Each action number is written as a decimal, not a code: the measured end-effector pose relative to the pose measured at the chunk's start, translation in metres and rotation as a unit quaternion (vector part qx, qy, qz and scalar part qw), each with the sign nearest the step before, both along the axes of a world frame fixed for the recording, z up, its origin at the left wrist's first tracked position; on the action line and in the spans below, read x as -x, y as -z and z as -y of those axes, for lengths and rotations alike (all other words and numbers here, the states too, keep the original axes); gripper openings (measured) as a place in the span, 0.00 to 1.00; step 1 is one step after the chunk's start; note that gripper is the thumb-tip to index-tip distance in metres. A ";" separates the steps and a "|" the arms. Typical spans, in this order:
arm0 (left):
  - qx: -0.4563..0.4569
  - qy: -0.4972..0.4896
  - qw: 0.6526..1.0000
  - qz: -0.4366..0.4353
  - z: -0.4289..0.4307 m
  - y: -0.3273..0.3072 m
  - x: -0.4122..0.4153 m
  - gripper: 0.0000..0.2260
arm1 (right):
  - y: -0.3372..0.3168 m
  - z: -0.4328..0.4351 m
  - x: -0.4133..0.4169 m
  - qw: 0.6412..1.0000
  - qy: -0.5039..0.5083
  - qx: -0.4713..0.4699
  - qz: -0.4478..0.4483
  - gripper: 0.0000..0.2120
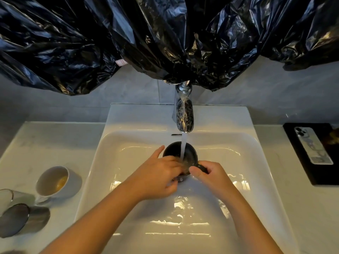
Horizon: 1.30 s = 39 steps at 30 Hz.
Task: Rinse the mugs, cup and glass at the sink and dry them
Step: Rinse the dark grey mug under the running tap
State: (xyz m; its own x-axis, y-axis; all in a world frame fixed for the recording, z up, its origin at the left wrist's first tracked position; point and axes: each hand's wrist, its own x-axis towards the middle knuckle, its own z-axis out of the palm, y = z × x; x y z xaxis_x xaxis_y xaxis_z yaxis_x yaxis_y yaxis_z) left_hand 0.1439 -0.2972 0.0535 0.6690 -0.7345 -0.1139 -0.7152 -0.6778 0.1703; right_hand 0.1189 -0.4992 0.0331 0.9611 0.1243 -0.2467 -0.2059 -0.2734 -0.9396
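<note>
Black mug (191, 153) in left hand (157, 178) and right hand (211, 176).

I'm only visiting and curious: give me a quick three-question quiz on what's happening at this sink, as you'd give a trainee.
1. True or false: water from the tap is running into the dark mug.
2. Which hand grips the mug's handle? A) left B) right C) neither
3. Fill in: the phone lies to the ____ of the sink.
Key: 1 true; 2 B, the right hand; 3 right.
</note>
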 end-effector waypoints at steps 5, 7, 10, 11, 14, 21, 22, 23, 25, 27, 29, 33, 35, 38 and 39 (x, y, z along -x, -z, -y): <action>-0.182 -0.040 0.981 -0.048 0.032 -0.004 -0.014 0.25 | 0.009 -0.007 0.001 1.000 0.004 0.011 0.015 0.23; -0.179 -0.059 0.977 -0.095 0.039 -0.002 -0.011 0.28 | 0.010 -0.004 0.000 1.000 0.006 0.011 0.023 0.22; -0.122 -0.062 0.982 -0.133 0.036 -0.002 -0.001 0.31 | 0.012 0.007 -0.002 0.999 -0.005 0.023 0.026 0.22; -0.115 -0.062 0.983 -0.130 0.033 -0.001 0.001 0.31 | 0.012 0.009 -0.002 0.999 -0.005 0.027 0.025 0.21; -0.174 -0.033 0.984 -0.015 0.029 0.003 -0.001 0.19 | 0.013 0.007 0.000 0.999 0.002 0.033 0.015 0.20; -0.093 -0.026 0.990 0.102 0.030 0.012 0.003 0.18 | 0.005 -0.004 -0.005 0.994 0.110 -0.003 0.028 0.06; -0.068 -0.038 0.992 0.101 0.030 0.016 0.003 0.20 | 0.005 -0.007 -0.004 0.991 0.132 -0.025 -0.001 0.04; -0.051 -0.050 0.993 0.093 0.029 0.021 0.003 0.21 | 0.006 -0.011 -0.002 0.987 0.146 -0.062 -0.038 0.07; -0.012 -0.063 0.996 0.067 0.030 0.026 0.006 0.18 | 0.009 -0.018 0.002 0.972 0.148 -0.143 -0.116 0.13; 0.048 -0.084 0.994 0.057 0.034 0.024 0.013 0.13 | 0.005 -0.021 0.003 0.957 0.142 -0.201 -0.150 0.14; 0.091 -0.110 0.989 0.030 0.034 0.019 0.017 0.14 | 0.004 -0.020 0.000 0.942 0.156 -0.252 -0.157 0.12; 0.044 -0.061 0.997 -0.029 0.021 0.018 0.007 0.09 | 0.005 -0.016 -0.006 0.954 0.139 -0.216 -0.154 0.11; -0.013 -0.052 0.998 -0.013 0.020 0.019 0.000 0.10 | 0.006 -0.018 -0.006 0.958 0.125 -0.206 -0.158 0.12; -0.045 -0.082 0.994 -0.064 0.029 0.015 0.002 0.16 | 0.007 -0.021 -0.006 0.961 0.111 -0.192 -0.164 0.15; -0.060 -0.082 0.992 -0.074 0.031 0.013 0.004 0.18 | 0.008 -0.022 -0.007 0.962 0.111 -0.190 -0.163 0.14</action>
